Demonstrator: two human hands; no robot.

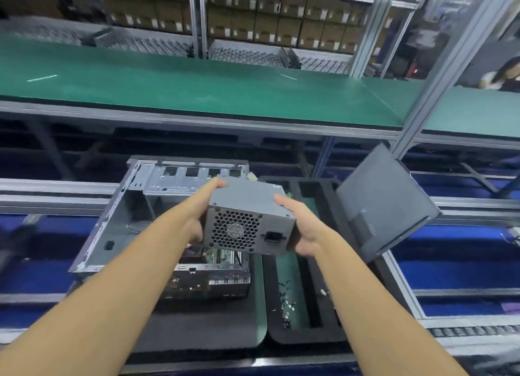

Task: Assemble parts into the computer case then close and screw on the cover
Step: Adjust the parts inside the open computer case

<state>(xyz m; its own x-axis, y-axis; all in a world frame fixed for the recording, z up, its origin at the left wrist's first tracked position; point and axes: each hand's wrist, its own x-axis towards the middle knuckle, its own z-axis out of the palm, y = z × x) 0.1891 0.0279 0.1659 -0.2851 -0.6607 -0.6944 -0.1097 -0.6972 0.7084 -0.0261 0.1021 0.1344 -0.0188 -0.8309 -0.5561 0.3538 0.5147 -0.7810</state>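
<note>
A grey power supply point(247, 207), with a honeycomb fan grille and a power socket facing me, is held in the air above the open computer case point(118, 223). My left hand point(197, 223) grips its left side, and my right hand point(304, 229) grips its right side with the thumb on top. The case lies open on a dark mat; its drive cage is at the back and its rear ports face me. The dark cover panel point(385, 204) leans tilted to the right of the case.
A black foam tray point(284, 330) to the right of the case holds several small screws point(287, 308). A green-topped shelf point(197, 86) runs across above the bench. An aluminium post point(439, 74) rises at the right. Cardboard boxes fill racks behind.
</note>
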